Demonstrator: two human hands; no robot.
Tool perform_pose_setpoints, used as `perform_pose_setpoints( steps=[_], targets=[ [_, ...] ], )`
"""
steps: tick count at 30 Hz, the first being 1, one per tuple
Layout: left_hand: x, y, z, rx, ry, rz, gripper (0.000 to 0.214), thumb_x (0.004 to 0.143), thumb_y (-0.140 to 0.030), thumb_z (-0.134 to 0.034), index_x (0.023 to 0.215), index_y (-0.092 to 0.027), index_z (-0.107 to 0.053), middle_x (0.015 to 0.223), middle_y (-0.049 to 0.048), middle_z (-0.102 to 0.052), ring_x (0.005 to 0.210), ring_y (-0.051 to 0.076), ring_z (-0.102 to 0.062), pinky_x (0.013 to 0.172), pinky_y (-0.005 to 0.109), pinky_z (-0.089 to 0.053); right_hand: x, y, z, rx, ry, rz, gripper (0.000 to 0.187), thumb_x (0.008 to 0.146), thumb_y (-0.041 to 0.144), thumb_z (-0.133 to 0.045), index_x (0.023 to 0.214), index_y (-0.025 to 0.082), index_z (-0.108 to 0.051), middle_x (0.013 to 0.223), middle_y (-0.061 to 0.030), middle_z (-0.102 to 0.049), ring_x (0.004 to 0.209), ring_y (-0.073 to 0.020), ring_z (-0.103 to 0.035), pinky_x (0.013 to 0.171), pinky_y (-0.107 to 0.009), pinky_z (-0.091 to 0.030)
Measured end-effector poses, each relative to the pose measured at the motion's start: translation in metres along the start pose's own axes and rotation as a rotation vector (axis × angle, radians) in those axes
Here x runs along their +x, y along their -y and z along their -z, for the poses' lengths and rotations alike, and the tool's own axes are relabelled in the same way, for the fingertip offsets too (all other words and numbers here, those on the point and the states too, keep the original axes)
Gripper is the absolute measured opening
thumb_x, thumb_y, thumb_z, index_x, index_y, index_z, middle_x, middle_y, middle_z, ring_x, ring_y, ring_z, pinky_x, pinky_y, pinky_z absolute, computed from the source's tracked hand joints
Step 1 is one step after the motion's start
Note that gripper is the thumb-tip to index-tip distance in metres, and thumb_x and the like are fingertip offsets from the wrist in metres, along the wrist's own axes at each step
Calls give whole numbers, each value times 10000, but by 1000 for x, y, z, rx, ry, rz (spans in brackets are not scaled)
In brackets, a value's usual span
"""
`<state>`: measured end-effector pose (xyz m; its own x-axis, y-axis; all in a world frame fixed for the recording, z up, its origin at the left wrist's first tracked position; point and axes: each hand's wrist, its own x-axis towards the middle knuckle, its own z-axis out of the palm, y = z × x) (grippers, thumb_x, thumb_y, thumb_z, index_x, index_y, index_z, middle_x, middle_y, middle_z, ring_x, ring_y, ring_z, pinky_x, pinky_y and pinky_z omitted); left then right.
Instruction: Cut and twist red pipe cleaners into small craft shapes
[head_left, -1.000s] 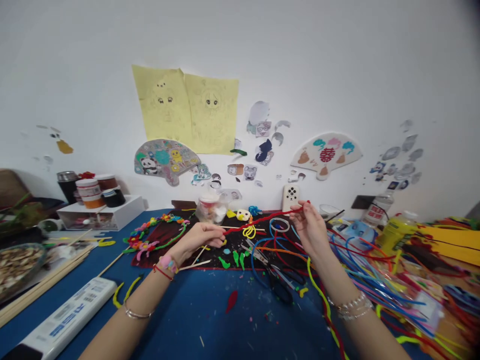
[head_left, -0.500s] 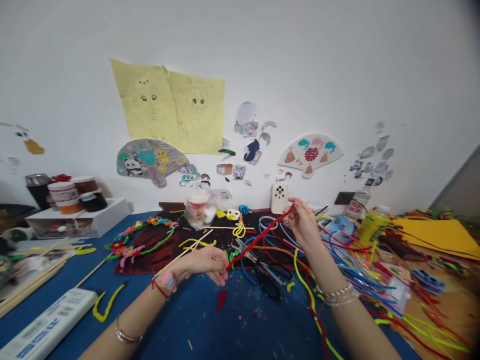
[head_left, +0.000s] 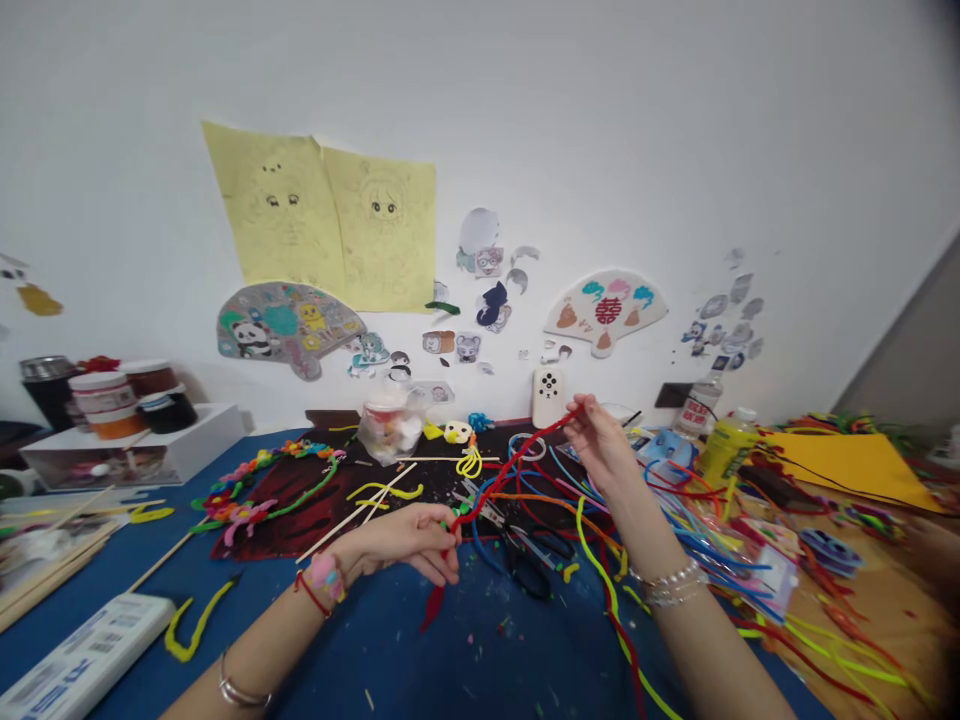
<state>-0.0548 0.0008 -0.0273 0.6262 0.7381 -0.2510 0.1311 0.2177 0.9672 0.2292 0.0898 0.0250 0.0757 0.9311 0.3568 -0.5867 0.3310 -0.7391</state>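
A red pipe cleaner [head_left: 501, 471] stretches between my two hands over the blue table [head_left: 375, 650]. My left hand [head_left: 409, 541] is closed, pinching its lower end just above the tabletop. A short red piece [head_left: 433, 605] hangs below that hand. My right hand [head_left: 600, 445] is raised, fingers pinched on the upper end. Black scissors [head_left: 529, 560] lie on the table between the hands.
A tangle of coloured pipe cleaners [head_left: 720, 540] covers the right side. A flower garland [head_left: 262, 485] lies on a dark mat [head_left: 300, 520] at left. Wooden sticks [head_left: 360, 515], a white box [head_left: 82, 650], paint jars [head_left: 112, 395], a clear cup [head_left: 386, 425] and a yellow bottle [head_left: 724, 445] stand around.
My left hand dropped toward me with the lower end, so the red pipe cleaner now slopes steeply. The right hand stayed raised. The view swung to the right.
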Motion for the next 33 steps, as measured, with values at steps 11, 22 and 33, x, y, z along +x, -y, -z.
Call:
perform_pose_setpoints(
  steps=[11,22,33],
  targets=[
    [-6,-15,-21,531,-229,-427,376,868,-404,-405,584,-159,-433,525,-24,-474,501,90,-451,536,219,-328,12,4,18,-27,-199,73,148,663,269,-708,745,168,-637,644,8,-672,555,-93,-620,444,-158,-486],
    [-30,-25,-62,1609,-225,-801,140,770,-146,-416,674,-207,-497,544,18,-490,482,139,-326,512,311,-190,18,-6,24,-38,-328,109,118,645,177,-720,655,156,-605,620,7,-648,488,-70,-598,462,-140,-524],
    [-23,-30,-65,371,-104,-161,235,876,-366,-364,847,-183,-508,666,-6,-529,459,88,-486,429,217,-326,9,9,13,33,-227,54,129,685,259,-705,749,176,-631,622,29,-632,509,-52,-556,443,-129,-485]
  ],
)
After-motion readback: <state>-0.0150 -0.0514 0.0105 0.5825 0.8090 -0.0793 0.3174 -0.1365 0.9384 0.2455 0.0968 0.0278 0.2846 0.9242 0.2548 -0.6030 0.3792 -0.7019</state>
